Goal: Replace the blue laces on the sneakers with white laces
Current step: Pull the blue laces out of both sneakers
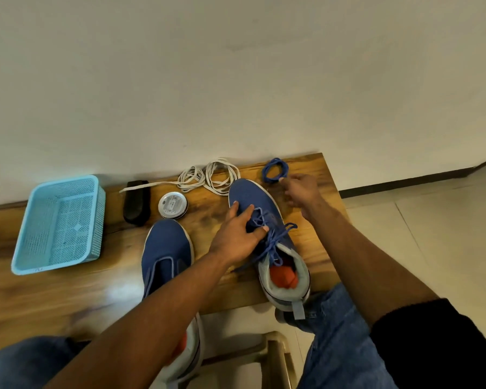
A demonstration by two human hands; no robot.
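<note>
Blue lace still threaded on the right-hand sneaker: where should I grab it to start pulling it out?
Pinch the loose knot loops of the blue lace near the grey collar, coming from above on the right; they stand proud there, while the left hand covers the crossings toward the toe.

- Soft, even indoor light; the wall [236, 66] is dull and flat.
- A pale glare patch sits on the wooden table [115, 293].
- Short, soft shadows fall beside objects.
- Wide-angle bending curves the edges; lower corners blur.

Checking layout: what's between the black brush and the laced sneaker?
In the head view, a round tin sits between the black brush and the laced sneaker.
</note>
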